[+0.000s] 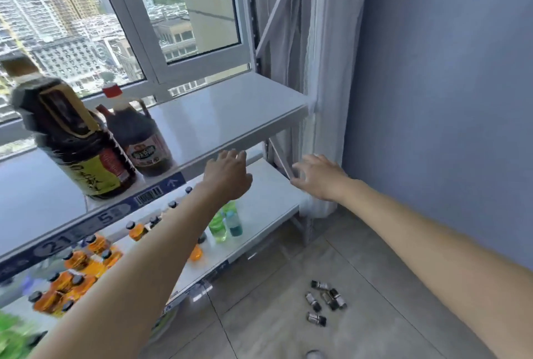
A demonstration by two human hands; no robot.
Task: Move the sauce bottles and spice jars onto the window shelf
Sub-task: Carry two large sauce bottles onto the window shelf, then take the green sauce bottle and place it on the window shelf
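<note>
left hand (227, 175) and right hand (315, 178) are reaching, spread, holding nothing | big sauce bottle (73, 139) is sitting near window shelf (230, 116) edge | a bump could be tipping it

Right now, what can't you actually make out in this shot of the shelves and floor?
- Small jars on the floor: too small to read labels or contents.
- Big sauce bottle on the top shelf: motion-blurred, label unreadable.
- Orange bottles on the lower shelf: partly hidden by the left forearm, so uncountable.
- Green item at the bottom left: blurred and cut off by the edge.
</note>
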